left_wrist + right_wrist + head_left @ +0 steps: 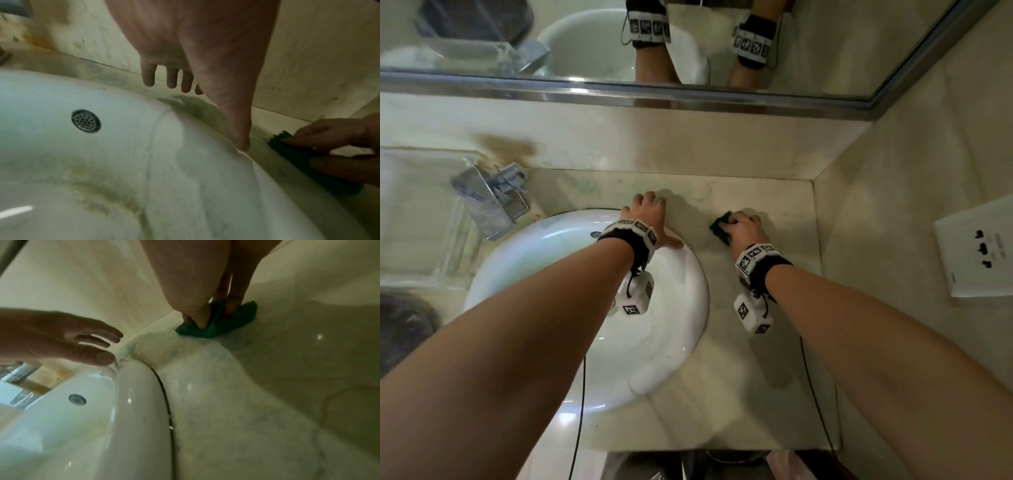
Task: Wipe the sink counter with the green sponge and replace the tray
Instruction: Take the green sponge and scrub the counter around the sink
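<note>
The dark green sponge (718,229) lies on the marble counter (760,329) right of the white sink (585,308), near the back wall. My right hand (741,224) grips it from above; in the right wrist view the fingers pinch the bunched sponge (218,327) against the counter. My left hand (659,222) rests open on the sink's back right rim, fingers spread toward the wall. In the left wrist view its thumb tip (243,144) touches the rim, a short way from the sponge (292,151). A clear glass tray (424,219) stands at the far left of the counter.
A chrome faucet (493,202) stands behind the sink at the left. A mirror (722,44) runs along the back wall. A white socket plate (976,246) is on the right wall. The counter ends at the right wall and the front edge.
</note>
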